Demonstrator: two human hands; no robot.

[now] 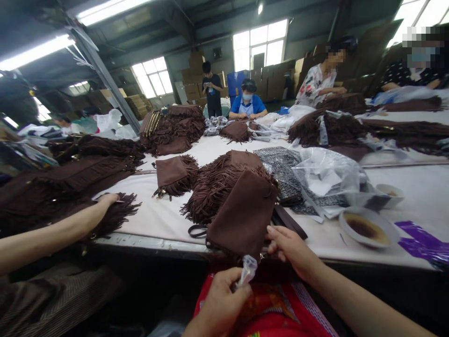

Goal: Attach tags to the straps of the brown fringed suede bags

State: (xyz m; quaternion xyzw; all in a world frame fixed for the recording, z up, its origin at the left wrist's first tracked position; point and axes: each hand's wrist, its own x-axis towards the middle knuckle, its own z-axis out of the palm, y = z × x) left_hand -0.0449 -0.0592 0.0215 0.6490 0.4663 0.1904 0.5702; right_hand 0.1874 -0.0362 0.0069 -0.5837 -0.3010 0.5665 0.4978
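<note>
A flat brown bag (pixel 242 215) lies slanted at the table's front edge, one side resting on a fringed brown bag (pixel 213 187). My right hand (pixel 286 245) grips its lower right edge between thumb and fingers. Just below it, over the front edge, my left hand (pixel 224 297) is closed around a crumpled piece of clear plastic (pixel 248 270) that sticks out above the thumb. A black strap loop (pixel 197 231) pokes out at the bag's left, and a dark strap (pixel 289 221) lies at its right.
At left, a co-worker's hand (pixel 110 199) rests on piled fringed bags (pixel 77 173). A smaller fringed bag (pixel 173 173) lies nearby. To the right are a clear plastic bag (pixel 329 173), a bowl of brown liquid (pixel 368 227) and purple plastic (pixel 421 241). Several people sit or stand beyond.
</note>
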